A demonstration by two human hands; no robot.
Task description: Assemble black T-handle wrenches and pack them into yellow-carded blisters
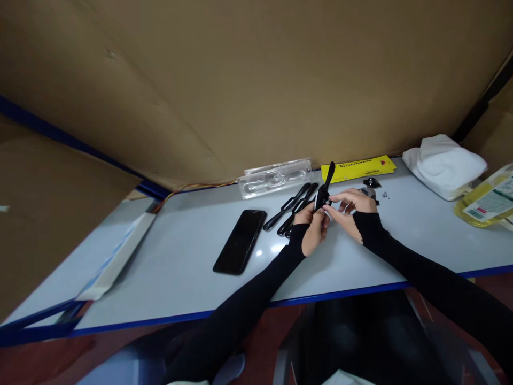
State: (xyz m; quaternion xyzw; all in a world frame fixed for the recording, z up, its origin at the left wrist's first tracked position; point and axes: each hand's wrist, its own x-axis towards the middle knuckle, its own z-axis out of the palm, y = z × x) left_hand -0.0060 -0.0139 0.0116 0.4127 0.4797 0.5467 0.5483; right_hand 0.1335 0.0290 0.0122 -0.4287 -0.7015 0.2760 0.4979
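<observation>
My left hand (315, 232) is closed around a black spokeshave (330, 173), one handle of which points up and away from me. Thumb and fingers of my right hand (353, 207) pinch at the middle of this tool, at a small shiny piece that is too small to make out. Just left of my hands lie several more black spokeshave bodies (285, 207), side by side at a slant. Beyond my right hand there is a dark, shiny flat part (372, 183), with a few tiny silver screws (385, 195) beside it.
A black phone (240, 243) lies left of the tools. Clear plastic packaging (276, 179) and yellow printed cards (356, 169) lie along the cardboard wall (256, 80). On the right are a white cloth bundle (443, 163) and a bottle of yellow liquid (484, 200). The table's blue edge (320, 295) is nearest me.
</observation>
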